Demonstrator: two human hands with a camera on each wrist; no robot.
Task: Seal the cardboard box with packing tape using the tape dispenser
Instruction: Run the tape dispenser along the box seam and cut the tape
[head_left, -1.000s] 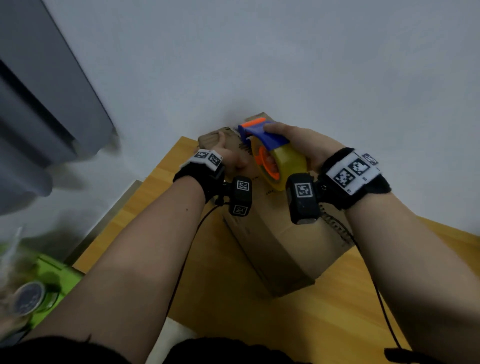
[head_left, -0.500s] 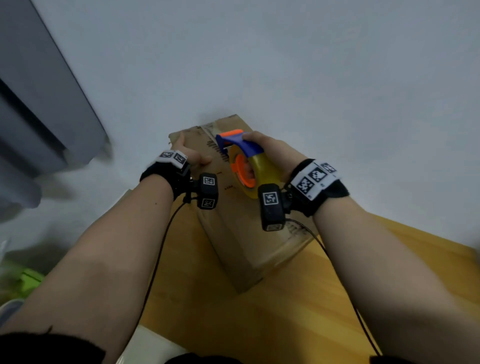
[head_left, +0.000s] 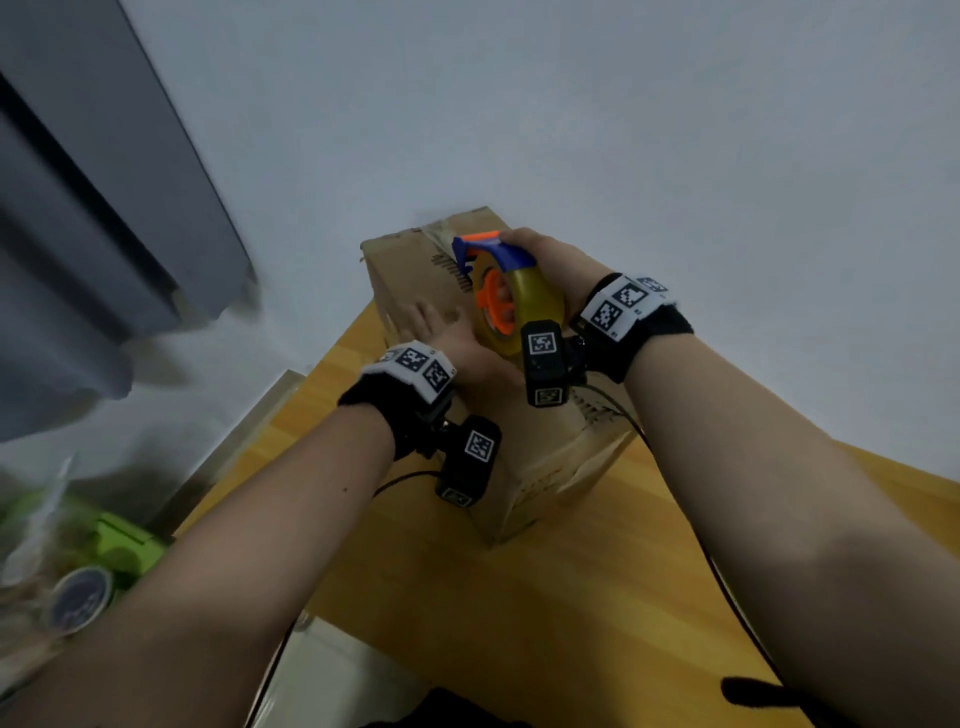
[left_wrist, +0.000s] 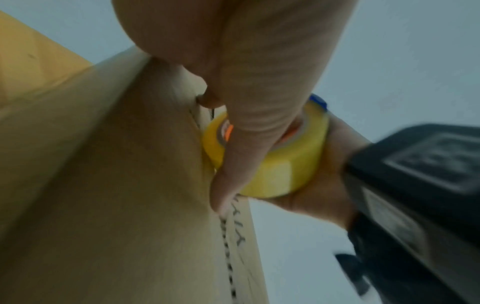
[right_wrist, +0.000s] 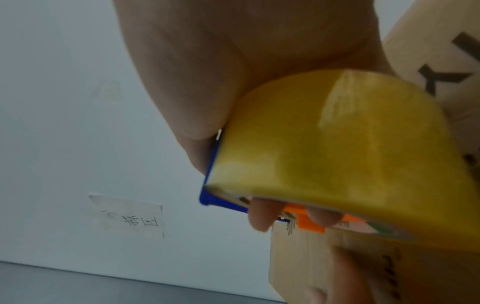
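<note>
A brown cardboard box (head_left: 545, 457) stands on the wooden table, its far end against the wall. My right hand (head_left: 550, 260) grips the blue and orange tape dispenser (head_left: 485, 249), which carries a yellow tape roll (head_left: 535, 301) and rests on the box top near the far end. In the right wrist view, my fingers (right_wrist: 262, 218) curl through the roll (right_wrist: 337, 144). My left hand (head_left: 436, 332) lies flat on the box top just left of the roll. Its thumb (left_wrist: 233, 164) presses the cardboard (left_wrist: 103, 185) beside the roll (left_wrist: 280, 164).
The wooden table (head_left: 571, 597) runs toward me, with its left edge close to the box. A grey curtain-like panel (head_left: 78, 234) hangs at the left. Green clutter (head_left: 124, 540) and a round dial (head_left: 78, 597) lie below. A paper note (right_wrist: 130, 216) sticks to the white wall.
My left hand has left the box's far left edge and now lies flat on the top beside the roll. The right hand still holds the dispenser near the far end.
</note>
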